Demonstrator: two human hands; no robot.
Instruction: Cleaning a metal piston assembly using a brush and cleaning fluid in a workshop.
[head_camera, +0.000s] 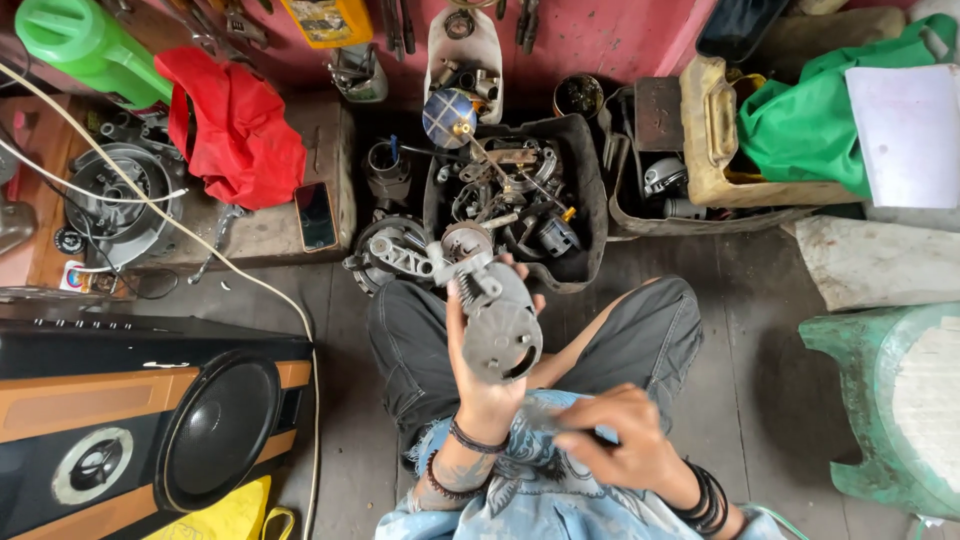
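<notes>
A person sits cross-legged on a grey plank floor (740, 300), seen from above, and holds up a grey metal motor part (498, 322) in the left hand (478, 375). The fingers of that hand are wrapped around the part's side, gripping it upright above the lap, with its round, slotted face turned toward the camera and a small toothed gear at its upper end. Dark bands circle the left wrist.

The right hand (618, 440) hangs lower, close to the chest over a pale blue patterned shirt (540, 490), its fingers drawn together in a pinch; whether they hold anything cannot be told. Black bangles sit on that wrist.

Just beyond the raised part stands a black tray (585, 190) packed with metal engine parts, small motors and wire. To its left a round metal casting (392, 255) lies on the floor, and farther left a phone (316, 216) rests on a low wooden platform beside a red cloth (238, 128) and a green plastic jug (85, 45). A white cable (190, 235) runs across the platform and down the floor.

A large black and orange speaker (150, 425) fills the lower left. On the right are a yellowed plastic can (715, 125), a green cloth (800, 125) and a worn green plastic stool (890, 400). Tools hang on the pink wall (600, 35) behind.
</notes>
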